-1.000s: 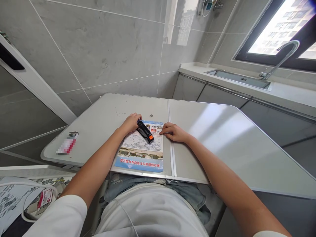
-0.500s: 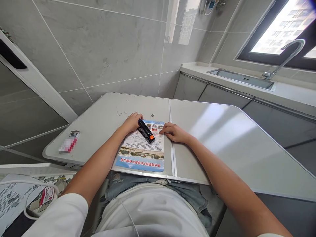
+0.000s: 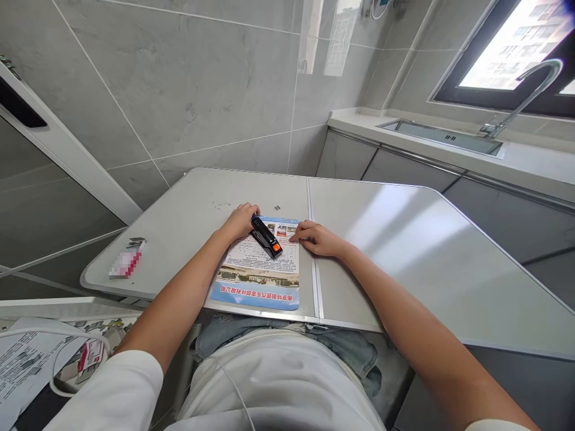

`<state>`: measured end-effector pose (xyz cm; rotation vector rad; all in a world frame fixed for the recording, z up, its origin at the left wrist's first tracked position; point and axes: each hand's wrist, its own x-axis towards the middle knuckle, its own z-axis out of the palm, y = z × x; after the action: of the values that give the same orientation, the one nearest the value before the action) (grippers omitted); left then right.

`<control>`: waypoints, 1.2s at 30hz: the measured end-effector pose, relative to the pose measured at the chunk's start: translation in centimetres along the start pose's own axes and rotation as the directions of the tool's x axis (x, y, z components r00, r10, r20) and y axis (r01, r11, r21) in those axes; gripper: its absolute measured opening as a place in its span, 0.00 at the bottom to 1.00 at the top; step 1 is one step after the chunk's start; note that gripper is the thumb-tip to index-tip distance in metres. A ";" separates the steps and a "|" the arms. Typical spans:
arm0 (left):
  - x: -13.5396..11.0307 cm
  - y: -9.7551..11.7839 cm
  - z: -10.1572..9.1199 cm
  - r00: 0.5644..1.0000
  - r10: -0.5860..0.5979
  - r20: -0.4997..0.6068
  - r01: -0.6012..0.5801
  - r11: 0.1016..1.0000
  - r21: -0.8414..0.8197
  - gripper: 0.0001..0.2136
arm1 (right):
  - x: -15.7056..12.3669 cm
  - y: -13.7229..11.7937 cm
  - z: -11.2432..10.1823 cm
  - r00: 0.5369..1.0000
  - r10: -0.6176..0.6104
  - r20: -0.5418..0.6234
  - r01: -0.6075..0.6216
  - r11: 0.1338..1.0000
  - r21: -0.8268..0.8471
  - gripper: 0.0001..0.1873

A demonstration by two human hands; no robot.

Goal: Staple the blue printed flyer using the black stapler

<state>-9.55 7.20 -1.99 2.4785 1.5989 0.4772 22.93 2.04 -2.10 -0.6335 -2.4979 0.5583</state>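
Note:
A black stapler [image 3: 266, 237] with an orange patch near its front end lies slanted across a printed leaflet [image 3: 254, 295]. My left hand [image 3: 243, 219] is closed round the stapler's far end, at the leaflet's upper left corner. On the other side, my right hand [image 3: 314, 237] has its bent fingers on the leaflet's right edge, near the top, and grips it there. The leaflet has a blue border, a picture strip and red lettering, and faces away from me. A small strip of staples [image 3: 277, 208] sits just beyond its top edge.
The folding table [image 3: 386, 269] has a metal seam right of the leaflet. Loose staples [image 3: 220, 205] are scattered at the far left. A blurred pink-and-white packet [image 3: 126, 263] lies near the left edge. Beyond the table are a tiled wall [image 3: 215, 84] and a sink [image 3: 442, 139].
The view has shifted slightly. Both hands, the stapler and the leaflet keep the same places on the table.

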 end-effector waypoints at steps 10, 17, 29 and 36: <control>-0.1 0.2 0.0 1.000 -0.001 -0.004 0.001 1.000 0.016 0.09 | 0.2 -0.3 0.1 1.000 -0.002 0.014 0.002 1.000 -0.010 0.23; -0.2 0.3 -0.1 1.000 -0.001 -0.006 0.001 1.000 0.018 0.10 | 0.4 -0.3 0.5 0.999 -0.026 0.039 0.028 0.999 -0.036 0.29; -0.2 0.5 -0.3 1.000 -0.013 0.007 0.013 1.000 0.016 0.09 | 0.4 -0.5 0.4 0.999 -0.024 0.043 0.026 0.999 -0.042 0.28; -0.3 0.6 -0.4 1.000 -0.016 0.015 0.015 1.000 0.023 0.09 | 0.5 -0.5 0.6 0.998 -0.025 0.059 0.031 0.994 -0.101 0.31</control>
<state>-9.28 6.67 -1.53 2.4781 1.6257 0.4393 22.08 1.76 -2.13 -0.6274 -2.5991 0.4472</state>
